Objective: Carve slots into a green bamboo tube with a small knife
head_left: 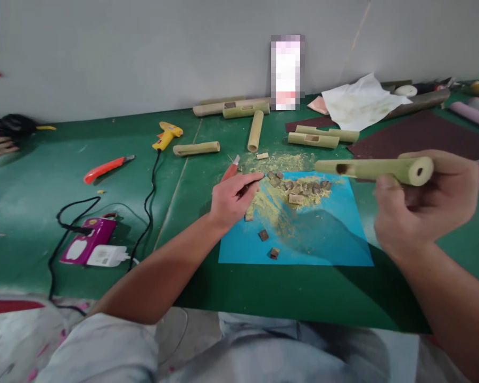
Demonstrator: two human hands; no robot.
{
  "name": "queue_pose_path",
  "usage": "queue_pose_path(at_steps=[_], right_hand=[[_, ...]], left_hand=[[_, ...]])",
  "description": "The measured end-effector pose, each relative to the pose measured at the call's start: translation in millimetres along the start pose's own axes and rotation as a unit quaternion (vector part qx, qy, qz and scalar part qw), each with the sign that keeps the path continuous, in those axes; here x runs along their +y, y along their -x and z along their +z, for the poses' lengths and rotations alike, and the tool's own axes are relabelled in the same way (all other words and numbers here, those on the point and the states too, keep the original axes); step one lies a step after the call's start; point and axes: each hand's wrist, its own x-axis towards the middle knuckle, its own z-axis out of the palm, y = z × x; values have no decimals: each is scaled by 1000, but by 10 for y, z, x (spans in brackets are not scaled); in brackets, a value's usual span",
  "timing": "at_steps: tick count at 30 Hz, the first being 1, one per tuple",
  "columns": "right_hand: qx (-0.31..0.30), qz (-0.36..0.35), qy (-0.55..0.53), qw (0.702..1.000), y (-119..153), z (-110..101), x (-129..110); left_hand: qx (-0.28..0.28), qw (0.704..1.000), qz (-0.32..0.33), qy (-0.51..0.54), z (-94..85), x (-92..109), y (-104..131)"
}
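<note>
My right hand [427, 207] grips a pale green bamboo tube [375, 170] above the right of the blue sheet [323, 244]. A small dark hole shows in the tube's near end, and a dark opening in its side. At the sheet's left edge is my left hand [233, 199], its index finger stretched right toward brown chunks [297, 187] and yellowish shavings [277, 207]. Its thumb looks apart from that finger; the other fingers are mostly hidden. Just behind this hand, a red utility knife [230, 171] points its blade away; the hand covers part of its handle.
Cut bamboo pieces [255, 130] lie toward the wall. On the left are an orange utility knife [107, 170], a yellow glue gun [167, 135] with black cord, and a purple power block [90, 239]. White paper [363, 101] and dark brown sheets [419, 141] lie right.
</note>
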Motion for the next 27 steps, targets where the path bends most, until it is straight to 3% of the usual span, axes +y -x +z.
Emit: queue_pose_path(at_steps=[4, 8, 18, 23, 27], right_hand=[[-134, 99, -23, 986, 91, 62, -133], [-252, 142, -34, 957, 216, 142, -194], [-355, 83, 87, 927, 327, 171, -145], [-448, 43, 255, 856, 315, 172, -195], [-513, 28, 309, 800, 336, 190, -250]], left_hand=[[8, 1000, 3, -3, 10, -13, 5], [8, 1000, 12, -1, 16, -8, -5], [-35, 999, -16, 7, 52, -69, -14], [-62, 996, -57, -14, 68, -59, -32], [-82, 993, -72, -32, 81, -83, -40]])
